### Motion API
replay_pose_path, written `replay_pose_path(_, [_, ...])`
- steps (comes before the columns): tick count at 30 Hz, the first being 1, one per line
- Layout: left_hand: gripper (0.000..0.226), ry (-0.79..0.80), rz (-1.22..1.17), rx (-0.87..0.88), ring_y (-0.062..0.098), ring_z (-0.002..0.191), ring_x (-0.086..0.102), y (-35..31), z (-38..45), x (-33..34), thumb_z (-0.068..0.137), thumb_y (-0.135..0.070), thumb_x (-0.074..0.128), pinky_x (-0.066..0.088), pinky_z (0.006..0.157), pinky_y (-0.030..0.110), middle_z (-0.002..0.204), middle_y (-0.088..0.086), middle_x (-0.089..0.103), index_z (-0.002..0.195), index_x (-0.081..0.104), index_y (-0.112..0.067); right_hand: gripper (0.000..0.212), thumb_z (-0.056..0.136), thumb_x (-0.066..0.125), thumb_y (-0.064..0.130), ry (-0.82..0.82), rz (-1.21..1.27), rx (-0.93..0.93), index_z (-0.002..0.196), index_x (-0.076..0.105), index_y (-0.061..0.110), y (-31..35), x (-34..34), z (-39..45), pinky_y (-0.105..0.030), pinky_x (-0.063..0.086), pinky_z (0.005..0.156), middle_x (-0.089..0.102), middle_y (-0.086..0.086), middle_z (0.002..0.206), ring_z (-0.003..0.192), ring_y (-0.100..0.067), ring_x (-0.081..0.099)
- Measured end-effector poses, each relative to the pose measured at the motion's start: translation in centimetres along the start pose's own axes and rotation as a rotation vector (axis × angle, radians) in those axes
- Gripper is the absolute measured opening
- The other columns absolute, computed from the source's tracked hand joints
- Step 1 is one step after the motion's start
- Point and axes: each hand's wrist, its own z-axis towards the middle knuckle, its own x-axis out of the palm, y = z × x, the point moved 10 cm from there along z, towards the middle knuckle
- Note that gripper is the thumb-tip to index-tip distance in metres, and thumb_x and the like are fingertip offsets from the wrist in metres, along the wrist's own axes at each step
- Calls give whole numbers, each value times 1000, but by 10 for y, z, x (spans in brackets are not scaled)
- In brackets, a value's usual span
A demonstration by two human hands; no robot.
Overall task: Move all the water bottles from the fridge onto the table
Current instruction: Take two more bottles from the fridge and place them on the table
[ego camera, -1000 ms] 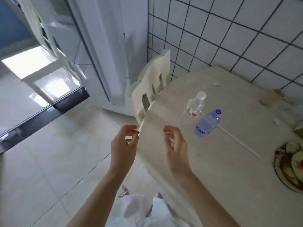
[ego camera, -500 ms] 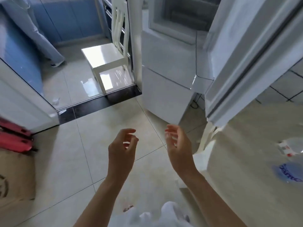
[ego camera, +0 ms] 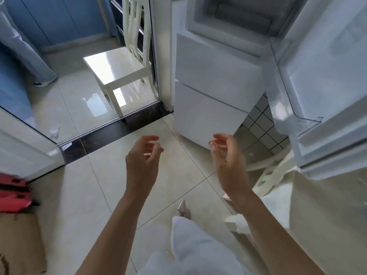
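Grip: both hands empty. Left hand [ego camera: 143, 161] and right hand [ego camera: 226, 157] hang in mid-air with fingers loosely curled, touching nothing.
Hand position: side by side over the pale glossy floor tiles [ego camera: 111, 187], left at 7 o'clock and right at 6 o'clock of the fridge.
Fridge: tall white fridge [ego camera: 214, 92] at 12 o'clock; upper compartment [ego camera: 238, 14] stands open, lower two drawer fronts closed. Its white open door with clear plastic shelf [ego camera: 309, 90] is at 2 o'clock.
Water bottles: none visible in this view; the open compartment interior is mostly out of frame, so its contents cannot be told.
Table: beige tabletop edge [ego camera: 327, 215] at 4 o'clock.
Surroundings: white wooden chair [ego camera: 117, 66] at 11 o'clock, beyond the dark threshold strip [ego camera: 111, 133].
Step in hand: judged as the approach to the fridge for a pick-up.
Next move: raise one hand into the open compartment, locate a bottle, and close the fingers around its body.
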Motion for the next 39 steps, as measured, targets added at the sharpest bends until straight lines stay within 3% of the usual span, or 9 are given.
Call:
replay_pose_path(10, [17, 111, -26, 30, 5, 76, 69, -39, 195, 83, 92, -14, 59, 54, 74, 23, 76, -14, 69, 90, 61, -30, 27, 97, 51, 21, -179, 44, -21, 123, 51, 12, 25, -5, 199, 1, 39, 69, 58, 10, 102, 94, 6, 55])
replay_pose_path(14, [16, 155, -20, 94, -3, 72, 66, -73, 267, 120, 89, -11, 59, 50, 71, 17, 75, -13, 69, 94, 64, -24, 28, 97, 50, 24, -252, 51, -45, 122, 50, 12, 46, -18, 269, 0, 39, 71, 56, 13, 100, 91, 6, 54])
replay_pose_path(18, [14, 226, -44, 140, 11, 82, 68, -101, 324, 165, 90, -15, 58, 54, 78, 28, 84, -4, 71, 99, 65, -23, 29, 97, 51, 24, -354, 70, -55, 122, 51, 10, 58, -34, 333, 2, 38, 72, 52, 20, 95, 87, 9, 52])
replay_pose_path(24, [15, 300, -68, 236, 18, 82, 67, -148, 416, 236, 91, -14, 57, 56, 81, 41, 89, -1, 71, 98, 63, -25, 30, 94, 56, 22, -509, 82, -80, 121, 51, 9, 69, -65, 429, 0, 39, 71, 55, 13, 94, 83, 5, 54])
replay_pose_path(27, [15, 338, -82, 289, 17, 80, 67, -175, 466, 273, 90, -14, 58, 56, 75, 35, 86, -4, 69, 100, 64, -23, 33, 92, 58, 18, -594, 86, -94, 122, 51, 8, 74, -87, 479, -9, 42, 76, 58, 2, 99, 85, -8, 57])
replay_pose_path(29, [14, 359, -95, 325, 13, 76, 66, -196, 502, 297, 89, -13, 57, 51, 67, 20, 80, -8, 66, 99, 64, -20, 34, 91, 58, 17, -641, 77, -99, 123, 50, 7, 81, -100, 512, -15, 44, 79, 57, 1, 100, 89, -11, 57])
replay_pose_path(32, [15, 368, -105, 388, -5, 66, 57, -228, 549, 329, 88, -11, 57, 36, 58, 1, 74, -12, 61, 101, 65, -13, 37, 92, 57, 21, -646, 33, -69, 127, 48, 11, 89, -115, 566, -8, 42, 74, 58, 4, 104, 88, -6, 55])
replay_pose_path(34, [19, 392, -113, 408, -7, 64, 55, -247, 577, 350, 89, -9, 57, 34, 56, -1, 80, -6, 62, 106, 64, -10, 36, 93, 56, 21, -641, 32, -72, 127, 48, 12, 95, -123, 599, -11, 42, 74, 58, 7, 101, 85, -2, 55])
replay_pose_path(39, [31, 455, -219, 438, 9, 81, 57, -286, 633, 402, 88, -7, 60, 41, 62, 3, 102, -5, 58, 116, 53, -19, 20, 89, 58, 14, -677, 12, -81, 108, 53, 9, 96, -145, 676, -9, 40, 62, 53, 13, 78, 70, 1, 52])
